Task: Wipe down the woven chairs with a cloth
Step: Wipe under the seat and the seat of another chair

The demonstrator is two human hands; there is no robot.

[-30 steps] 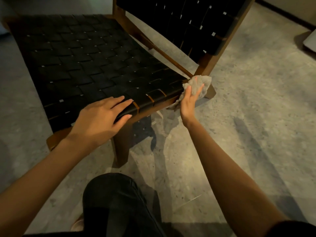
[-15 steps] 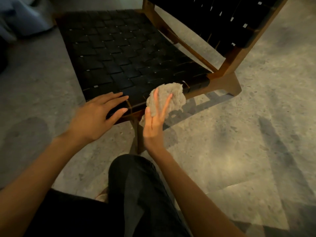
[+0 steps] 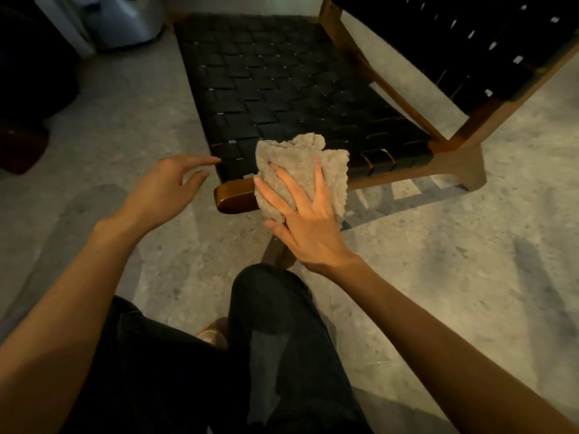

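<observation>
A low chair with a black woven seat (image 3: 282, 89) and a brown wooden frame (image 3: 233, 195) stands in front of me; its woven backrest (image 3: 470, 48) rises at the upper right. My right hand (image 3: 300, 214) presses a grey fluffy cloth (image 3: 300, 170) with straight spread fingers against the seat's near edge and front rail. My left hand (image 3: 169, 189) hovers at the seat's near left corner, fingers loosely curled, index fingertip touching the weave, holding nothing.
The chair stands on a speckled grey stone floor (image 3: 470, 261). A pale bin-like object (image 3: 125, 20) stands at the upper left, with dark shapes (image 3: 28, 89) along the left edge. My knees in dark trousers (image 3: 269, 339) are bent just below the chair's front leg.
My right hand carried the cloth from the seat's right corner leftward along the front edge to near the left corner. My left hand came off the seat edge and moved left.
</observation>
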